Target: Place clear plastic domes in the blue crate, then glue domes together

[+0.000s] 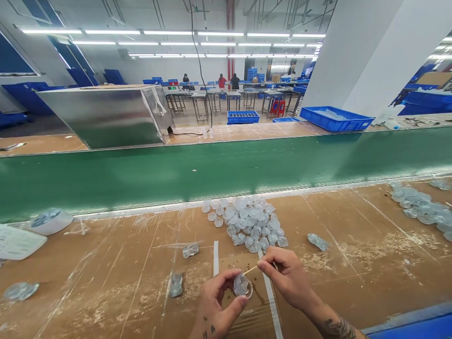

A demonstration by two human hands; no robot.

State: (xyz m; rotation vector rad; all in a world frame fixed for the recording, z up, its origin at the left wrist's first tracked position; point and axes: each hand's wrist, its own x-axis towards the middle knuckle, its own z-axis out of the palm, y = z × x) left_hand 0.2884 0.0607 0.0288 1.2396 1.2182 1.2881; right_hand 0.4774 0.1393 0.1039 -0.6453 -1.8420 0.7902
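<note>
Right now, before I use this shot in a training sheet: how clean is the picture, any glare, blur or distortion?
Head view: ceiling lights leave pale glare on the green belt; the wide lens bends straight edges; the clear cups partly blend together; far workers look soft, while the left hand and right hand stay fairly sharp.

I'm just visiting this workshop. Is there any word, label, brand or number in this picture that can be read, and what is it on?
Nothing here can be read for certain.
White paper sheet at the left of the bench: lines of print, too blurred to read.
Small green-lit display far back in the hall: too small to read.
</note>
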